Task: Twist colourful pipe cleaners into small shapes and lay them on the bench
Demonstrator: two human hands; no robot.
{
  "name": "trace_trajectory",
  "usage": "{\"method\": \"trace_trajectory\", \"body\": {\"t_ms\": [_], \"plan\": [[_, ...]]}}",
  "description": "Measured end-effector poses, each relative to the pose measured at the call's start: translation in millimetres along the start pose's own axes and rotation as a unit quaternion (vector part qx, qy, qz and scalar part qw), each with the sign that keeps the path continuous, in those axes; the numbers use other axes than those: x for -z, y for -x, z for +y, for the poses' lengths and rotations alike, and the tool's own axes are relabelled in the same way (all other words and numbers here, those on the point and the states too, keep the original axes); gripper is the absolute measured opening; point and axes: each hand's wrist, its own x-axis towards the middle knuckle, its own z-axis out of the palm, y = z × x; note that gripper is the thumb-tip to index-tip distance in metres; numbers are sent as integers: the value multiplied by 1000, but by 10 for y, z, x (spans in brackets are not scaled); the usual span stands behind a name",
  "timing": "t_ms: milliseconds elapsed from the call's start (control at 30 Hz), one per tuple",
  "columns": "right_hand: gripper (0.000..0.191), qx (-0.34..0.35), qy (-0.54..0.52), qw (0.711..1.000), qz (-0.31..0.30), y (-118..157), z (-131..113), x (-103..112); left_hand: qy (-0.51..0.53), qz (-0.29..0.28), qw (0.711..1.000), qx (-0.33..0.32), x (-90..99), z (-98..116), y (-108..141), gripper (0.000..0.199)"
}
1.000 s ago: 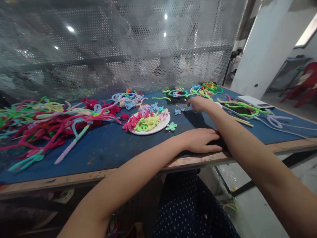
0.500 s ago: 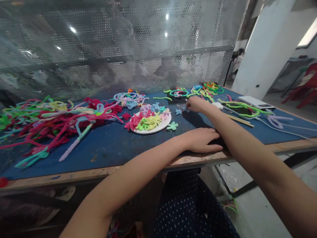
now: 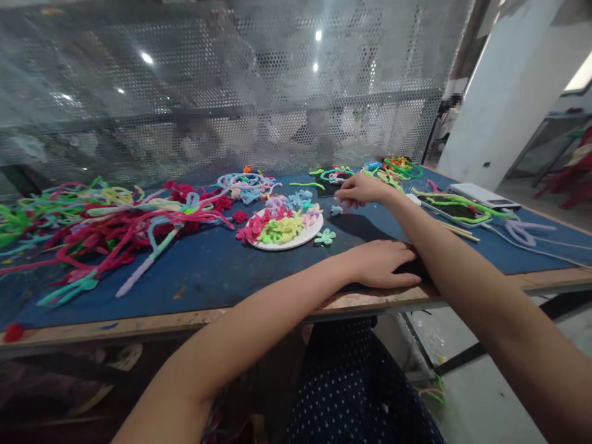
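My right hand reaches over the far middle of the table. Its fingers are curled together, and whatever lies between the tips is too small and blurred to name. Just below those fingertips a light blue fuzzy flower rests on the blue tabletop. A mint green pipe-cleaner flower lies nearer to me. To its left is a white plate heaped with pink, yellow, green, blue and lilac flowers. My left hand lies flat near the table's front edge, fingers spread, holding nothing, beside my right forearm.
A big tangle of coloured pipe cleaners covers the left side. At the right are a tray-like object with green stems on it, a white device, wooden sticks and a white cable. A perforated metal screen stands behind.
My right hand has moved left, from the right of the light blue flower to just above it. My left hand stays on the table. The whole view has shifted slightly.
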Motion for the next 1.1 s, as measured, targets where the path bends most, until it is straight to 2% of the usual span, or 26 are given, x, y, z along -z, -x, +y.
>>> {"method": "trace_trajectory", "body": {"t_ms": [67, 100, 200, 267, 333, 400, 467, 533, 600, 633, 700, 767, 833, 933, 1000, 1100], "plan": [[15, 5, -33, 999, -4, 6, -50, -22, -3, -3, 1000, -1, 11, 9, 6, 37], [13, 10, -49, 999, 16, -9, -89, -4, -6, -5, 1000, -2, 18, 13, 12, 37], [26, 22, -92, 985, 143, -18, -189, 238, -18, -5, 1000, -13, 37, 9, 25, 35], [34, 22, -122, 959, 254, 135, -212, 505, -32, 1, 999, -19, 41, -6, 14, 37], [19, 33, -245, 879, 407, 493, -225, 714, -51, 10, 998, -19, 33, -16, -18, 36], [12, 43, -252, 843, 474, 1031, -276, 747, -76, 23, 997, -11, 11, 13, -57, 28], [8, 36, -261, 775, 575, 1646, -375, 574, -107, 42, 993, 4, -32, 118, -73, 18], [9, -39, -256, 740, 621, 2215, -473, 265, -137, 70, 988, 29, -102, 302, -36, 12], [8, -133, -243, 731, 624, 2650, -501, -60, -160, 115, 979, 55, -199, 522, 57, 11], [5, -173, -246, 736, 606, 2806, -478, -198, -168, 138, 974, 58, -256, 623, 117, 11], [11, -227, -273, 741, 570, 2999, -376, -402, -173, 184, 967, 43, -372, 768, 236, 16], [18, -273, -317, 737, 531, 3060, -261, -534, -166, 236, 957, 33, -474, 818, 326, 19], [24, -282, -394, 727, 486, 3035, -207, -639, -145, 291, 945, 34, -543, 795, 369, 22], [32, -271, -499, 727, 386, 2937, -292, -792, -100, 366, 924, 40, -569, 757, 384, 23], [33, -257, -536, 740, 314, 2894, -401, -868, -78, 401, 912, 40, -559, 808, 412, 22], [33, -224, -531, 778, 250, 2913, -510, -895, -21, 420, 906, 56, -614, 1036, 517, 20]]}}
